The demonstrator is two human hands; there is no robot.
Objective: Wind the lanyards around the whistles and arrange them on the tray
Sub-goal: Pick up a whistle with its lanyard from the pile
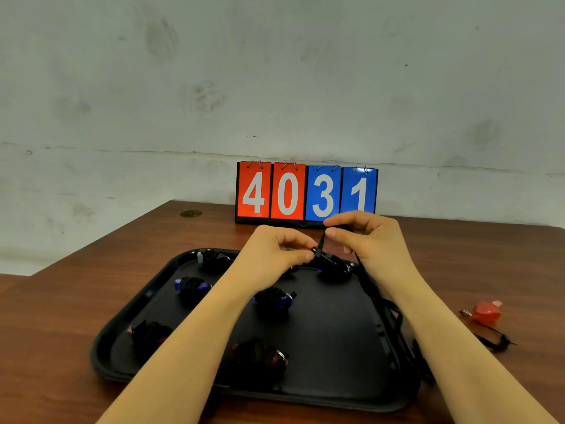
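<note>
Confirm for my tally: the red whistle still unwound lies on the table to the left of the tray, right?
Not quite: the head view shows the red whistle on the table to the right of the tray, not the left. It does lie unwound.

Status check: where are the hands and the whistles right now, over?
Both hands above black plastic tray: left hand grips whistle, right hand pinches black lanyard. Wrapped whistles on tray. Red plastic whistle unwound on wooden table.

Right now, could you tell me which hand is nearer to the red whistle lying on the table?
Right. The right hand is up and left of the red whistle; the left hand is farther left, above the tray.
</note>
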